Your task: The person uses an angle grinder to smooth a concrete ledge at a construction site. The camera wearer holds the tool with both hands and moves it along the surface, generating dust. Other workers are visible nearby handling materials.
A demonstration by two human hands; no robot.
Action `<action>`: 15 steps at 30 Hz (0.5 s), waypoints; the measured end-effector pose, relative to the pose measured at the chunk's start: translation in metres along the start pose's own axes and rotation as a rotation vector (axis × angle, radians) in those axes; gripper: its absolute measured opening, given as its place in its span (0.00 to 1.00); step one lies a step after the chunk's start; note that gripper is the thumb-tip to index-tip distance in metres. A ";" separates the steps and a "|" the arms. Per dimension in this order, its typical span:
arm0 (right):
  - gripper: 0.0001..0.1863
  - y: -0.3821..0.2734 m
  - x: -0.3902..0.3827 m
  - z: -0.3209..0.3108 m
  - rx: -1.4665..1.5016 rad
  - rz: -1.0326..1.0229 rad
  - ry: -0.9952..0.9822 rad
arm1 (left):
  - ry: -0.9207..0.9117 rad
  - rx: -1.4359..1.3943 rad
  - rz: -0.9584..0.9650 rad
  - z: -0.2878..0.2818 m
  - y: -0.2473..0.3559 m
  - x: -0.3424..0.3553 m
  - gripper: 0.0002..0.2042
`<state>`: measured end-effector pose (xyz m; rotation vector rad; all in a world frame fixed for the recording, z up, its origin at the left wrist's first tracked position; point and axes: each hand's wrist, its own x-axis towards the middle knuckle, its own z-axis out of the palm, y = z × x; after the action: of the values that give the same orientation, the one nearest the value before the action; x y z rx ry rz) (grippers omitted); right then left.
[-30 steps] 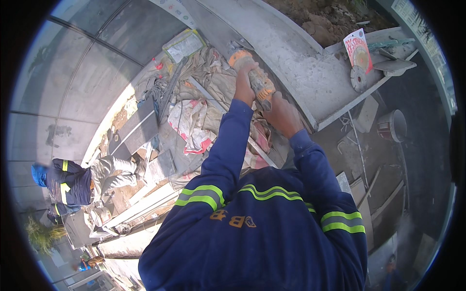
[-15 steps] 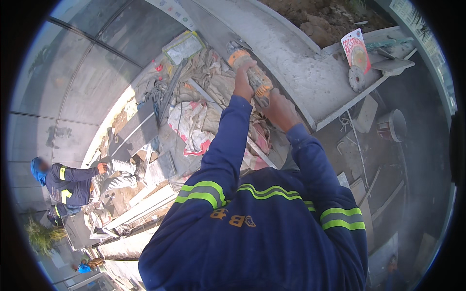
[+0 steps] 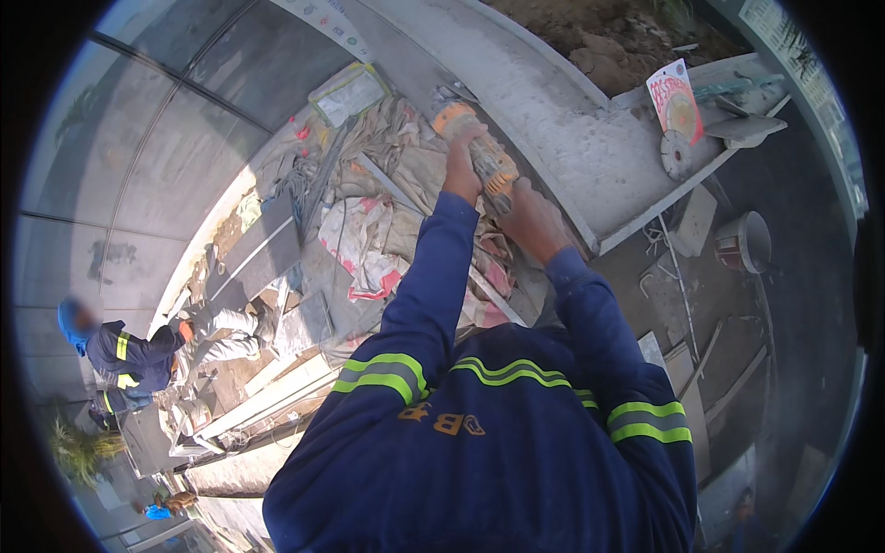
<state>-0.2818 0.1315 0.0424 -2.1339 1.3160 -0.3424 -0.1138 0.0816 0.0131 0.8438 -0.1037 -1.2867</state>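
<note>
An orange, dust-covered angle grinder (image 3: 495, 164) is held in both hands, pointing away from me along the inner edge of the pale concrete ledge (image 3: 553, 115). My left hand (image 3: 464, 164) is closed around its body, just behind the front end. Farther back, my right hand (image 3: 536, 221) wraps round the rear grip. The grinder's head lies at the ledge's foot; its disc cannot be made out. Below and left of the tool spread crumpled dusty sacks and cloths (image 3: 364, 235).
A cutting disc (image 3: 676, 154) leans by a red and white card (image 3: 675, 101) on the ledge. A white bucket (image 3: 743, 241) stands at right, near a pale block (image 3: 693, 221). At left sits a co-worker (image 3: 138, 355) in a blue head covering, among slabs and boards (image 3: 267, 405).
The grinder and both hands have shifted very slightly, still gripping the tool. The co-worker's arm at left has drawn in closer to the body.
</note>
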 end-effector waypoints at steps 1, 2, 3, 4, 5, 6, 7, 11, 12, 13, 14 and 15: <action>0.20 0.002 0.004 0.002 0.000 -0.001 0.000 | -0.013 -0.002 -0.003 0.000 0.000 0.002 0.15; 0.20 0.001 0.006 0.002 0.002 -0.002 -0.002 | -0.024 -0.003 -0.005 0.000 0.000 0.003 0.15; 0.20 0.000 0.005 0.002 -0.001 0.006 -0.006 | -0.034 -0.004 -0.007 0.000 0.001 0.003 0.16; 0.20 0.000 0.004 0.001 -0.004 0.014 -0.008 | -0.029 -0.004 -0.005 0.000 0.000 0.002 0.16; 0.21 -0.001 0.003 -0.002 -0.007 0.022 -0.012 | -0.024 -0.005 -0.004 0.001 -0.001 0.001 0.16; 0.20 -0.003 -0.001 -0.003 -0.002 0.001 0.001 | -0.019 -0.005 -0.003 0.001 -0.001 0.000 0.16; 0.20 -0.004 -0.006 -0.004 0.004 -0.021 0.014 | -0.014 -0.005 -0.001 0.000 -0.001 -0.002 0.15; 0.20 -0.008 -0.022 -0.011 0.014 0.006 -0.001 | -0.004 0.004 -0.008 -0.003 -0.005 -0.013 0.14; 0.19 -0.008 -0.021 -0.011 0.006 0.023 -0.011 | -0.004 0.009 -0.012 -0.002 -0.005 -0.014 0.14; 0.19 -0.008 -0.020 -0.010 -0.002 0.040 -0.022 | 0.002 0.014 -0.019 0.000 -0.004 -0.015 0.14; 0.19 -0.008 -0.018 -0.009 -0.009 0.055 -0.032 | 0.008 0.018 -0.022 0.000 -0.003 -0.013 0.14; 0.19 -0.006 -0.015 -0.008 -0.001 0.040 -0.026 | 0.015 0.022 -0.025 0.001 -0.002 -0.011 0.13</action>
<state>-0.2882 0.1439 0.0539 -2.1030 1.3418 -0.2974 -0.1198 0.0909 0.0165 0.8759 -0.0964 -1.3047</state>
